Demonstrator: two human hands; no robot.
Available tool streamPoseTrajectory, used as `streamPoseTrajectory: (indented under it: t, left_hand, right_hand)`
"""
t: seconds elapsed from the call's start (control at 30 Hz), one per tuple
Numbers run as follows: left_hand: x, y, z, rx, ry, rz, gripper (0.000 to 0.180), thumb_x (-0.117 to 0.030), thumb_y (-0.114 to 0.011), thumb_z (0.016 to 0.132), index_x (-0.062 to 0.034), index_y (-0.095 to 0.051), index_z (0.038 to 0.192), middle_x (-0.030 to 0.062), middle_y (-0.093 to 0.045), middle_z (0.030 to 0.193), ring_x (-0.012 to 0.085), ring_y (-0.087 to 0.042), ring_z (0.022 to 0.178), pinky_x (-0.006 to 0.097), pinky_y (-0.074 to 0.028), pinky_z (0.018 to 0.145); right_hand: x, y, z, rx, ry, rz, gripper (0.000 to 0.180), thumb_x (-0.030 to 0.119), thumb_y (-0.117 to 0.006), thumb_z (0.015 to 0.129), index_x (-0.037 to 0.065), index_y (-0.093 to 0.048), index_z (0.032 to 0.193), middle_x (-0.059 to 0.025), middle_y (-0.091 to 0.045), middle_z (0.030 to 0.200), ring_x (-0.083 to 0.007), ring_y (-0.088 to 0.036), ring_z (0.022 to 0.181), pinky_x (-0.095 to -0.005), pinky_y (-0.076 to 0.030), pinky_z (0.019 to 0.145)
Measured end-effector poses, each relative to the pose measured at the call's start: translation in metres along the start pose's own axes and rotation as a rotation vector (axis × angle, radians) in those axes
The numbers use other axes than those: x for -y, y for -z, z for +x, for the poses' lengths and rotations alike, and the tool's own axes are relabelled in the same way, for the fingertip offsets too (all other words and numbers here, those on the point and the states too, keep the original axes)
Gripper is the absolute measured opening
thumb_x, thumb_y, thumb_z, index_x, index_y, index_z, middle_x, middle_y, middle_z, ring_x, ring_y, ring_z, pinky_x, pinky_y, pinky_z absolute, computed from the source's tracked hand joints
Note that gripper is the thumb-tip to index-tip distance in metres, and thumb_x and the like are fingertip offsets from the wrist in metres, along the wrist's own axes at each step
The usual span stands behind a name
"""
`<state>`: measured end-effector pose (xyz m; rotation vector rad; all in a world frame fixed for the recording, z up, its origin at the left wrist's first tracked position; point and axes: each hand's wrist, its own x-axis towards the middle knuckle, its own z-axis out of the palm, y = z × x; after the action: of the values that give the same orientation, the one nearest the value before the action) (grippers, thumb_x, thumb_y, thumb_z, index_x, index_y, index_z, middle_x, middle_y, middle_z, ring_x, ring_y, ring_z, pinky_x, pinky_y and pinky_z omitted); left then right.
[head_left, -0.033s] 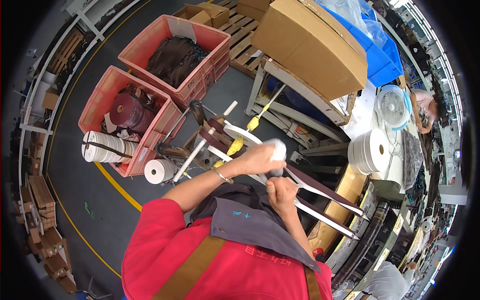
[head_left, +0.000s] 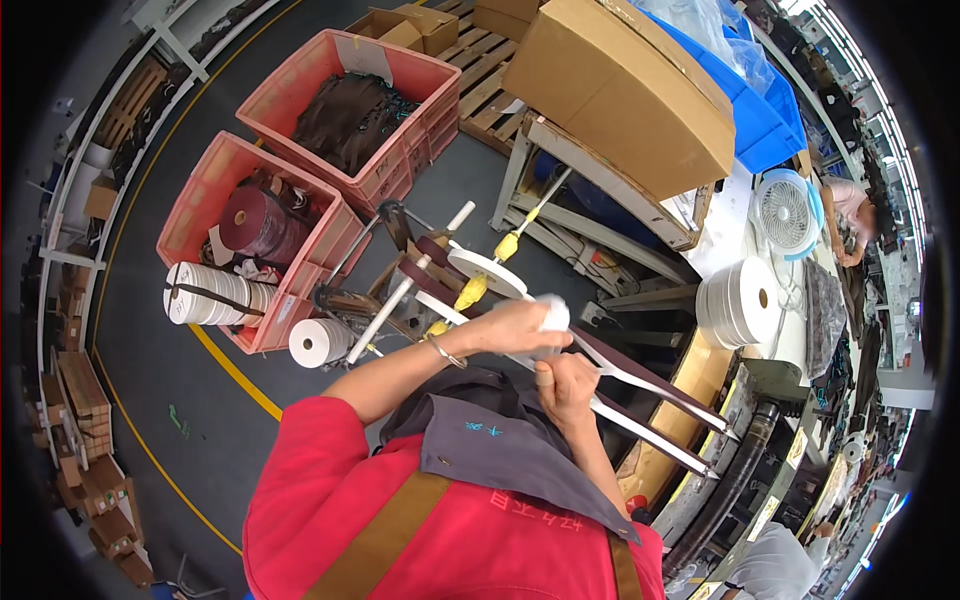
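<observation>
My left hand (head_left: 512, 328) is closed around a small whitish, partly see-through thing (head_left: 553, 314), blurred at its top; I cannot make out its kind. Just below and to the right, my right hand (head_left: 568, 388) is a fist with the thumb on top, almost touching the left. What it grips is hidden. Beside the hands, a maroon-and-white strip (head_left: 655, 380) and a second white-edged strip (head_left: 650, 437) slant toward the lower right. Beyond my left hand, a flat white reel (head_left: 488, 272) sits on a rod with yellow wrapping (head_left: 471, 292).
Two pink crates (head_left: 405, 135) (head_left: 320, 190) with dark and maroon material stand far left. White rolls (head_left: 320, 343) (head_left: 735, 303) lie on both sides. A cardboard box (head_left: 625, 95), a blue bin (head_left: 765, 120) and a fan (head_left: 787, 213) are at the far right. Other people (head_left: 848, 215) are at the right.
My left hand has shifted slightly down and to the left with the whitish thing, closer to my right hand. The right hand has barely moved.
</observation>
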<state>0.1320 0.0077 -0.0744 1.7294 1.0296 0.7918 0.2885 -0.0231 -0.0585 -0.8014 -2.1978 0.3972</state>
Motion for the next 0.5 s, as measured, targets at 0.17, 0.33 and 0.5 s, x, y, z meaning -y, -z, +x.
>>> streamPoseTrajectory:
  t: [0.17,0.33,0.5]
  left_hand:
    - [-0.016,-0.011,-0.036,0.392,0.656,-1.197,0.06,-0.056,-0.043,0.082,0.0019,-0.055,0.093,0.0097,-0.059,0.067,0.0147,-0.058,0.046,0.023,-0.047,0.036]
    - [0.014,-0.016,-0.061,0.48,0.455,-1.307,0.041,-0.035,-0.061,0.076,0.0038,-0.055,0.088,0.0091,-0.058,0.067,0.0102,-0.052,0.041,0.018,-0.04,0.035]
    - [0.008,0.003,-0.076,0.081,0.486,-1.285,0.031,-0.012,-0.059,0.065,0.0041,-0.053,0.091,0.0083,-0.055,0.068,0.0101,-0.046,0.041,0.023,-0.035,0.032]
  right_hand:
    - [-0.006,-0.002,0.0,-0.032,-0.02,0.048,0.023,0.015,-0.059,0.079,0.005,-0.048,0.062,-0.006,-0.047,0.053,-0.0219,-0.045,0.042,-0.0312,-0.033,0.043]
    - [-0.007,-0.014,-0.006,-0.075,-0.1,0.077,0.023,0.018,-0.055,0.082,0.006,-0.049,0.063,-0.0058,-0.049,0.054,-0.0222,-0.046,0.042,-0.0307,-0.034,0.043]
    - [0.0,-0.015,-0.004,-0.096,-0.189,-0.01,0.014,0.017,-0.055,0.079,0.005,-0.056,0.072,-0.0071,-0.053,0.061,-0.0244,-0.053,0.055,-0.0342,-0.04,0.054]
